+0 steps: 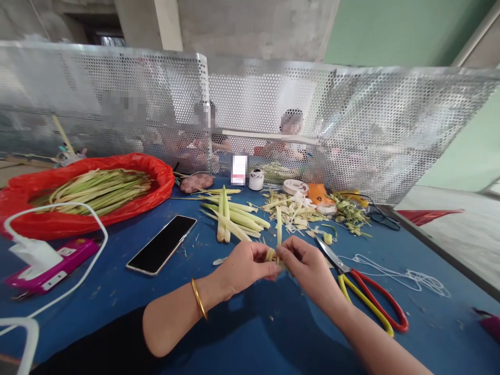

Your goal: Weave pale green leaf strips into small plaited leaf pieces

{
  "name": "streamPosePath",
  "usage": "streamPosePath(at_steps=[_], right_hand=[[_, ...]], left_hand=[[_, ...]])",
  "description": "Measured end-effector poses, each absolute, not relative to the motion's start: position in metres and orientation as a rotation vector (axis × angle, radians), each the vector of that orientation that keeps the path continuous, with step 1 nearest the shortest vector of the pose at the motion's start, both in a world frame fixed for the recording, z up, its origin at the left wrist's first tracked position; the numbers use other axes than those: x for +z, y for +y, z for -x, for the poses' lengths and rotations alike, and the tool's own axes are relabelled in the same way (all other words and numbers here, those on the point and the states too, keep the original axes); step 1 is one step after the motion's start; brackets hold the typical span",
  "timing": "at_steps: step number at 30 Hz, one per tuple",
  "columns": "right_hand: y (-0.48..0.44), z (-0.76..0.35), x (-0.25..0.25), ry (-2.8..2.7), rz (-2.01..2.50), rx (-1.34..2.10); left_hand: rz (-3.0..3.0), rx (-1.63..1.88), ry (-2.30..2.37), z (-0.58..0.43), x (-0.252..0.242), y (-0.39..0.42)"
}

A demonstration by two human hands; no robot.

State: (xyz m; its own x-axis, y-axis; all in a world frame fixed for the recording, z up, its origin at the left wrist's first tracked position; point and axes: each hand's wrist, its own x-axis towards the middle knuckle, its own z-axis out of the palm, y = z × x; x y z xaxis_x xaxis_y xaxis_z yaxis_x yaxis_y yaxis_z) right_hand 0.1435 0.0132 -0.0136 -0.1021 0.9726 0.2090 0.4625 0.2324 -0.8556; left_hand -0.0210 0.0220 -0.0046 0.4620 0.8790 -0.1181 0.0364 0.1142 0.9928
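Our left hand (248, 265) and right hand (304, 258), both pinched nearly closed, grip a strip (278, 226) left of the scissors (347, 270), apparently to steady its curled end; leaves (227, 219) lie farther left of the scissors, presumably for easy reach.

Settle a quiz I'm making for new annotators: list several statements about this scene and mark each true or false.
1. The left hand and right hand are both at a pale plant strip. True.
2. The scissors have two yellow handles. False: one handle is yellow, the other red.
3. A gold bracelet is worn on the left wrist. True.
4. The red bag stands to the right of both hands. False: it is on the left, with long green stalks in it.
5. The dark-screened phone lies on the blue table. True.
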Motion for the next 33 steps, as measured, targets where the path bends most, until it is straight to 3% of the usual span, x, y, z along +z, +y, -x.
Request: streamPosePath(at_steps=[9,22,33], right_hand=[[0.016,-0.141,-0.019,-1.68,1.284,0.805],[0.021,-0.177,0.011,-1.224,0.9,1.808],[0.026,-0.177,0.002,-0.925,0.749,1.949]], left_hand=[[-1.263,0.939,0.986,0.018,-0.004,0.021],[-1.115,0.832,0.863,0.03,0.01,0.026],[-1.062,0.795,0.805,0.033,0.011,0.028]])
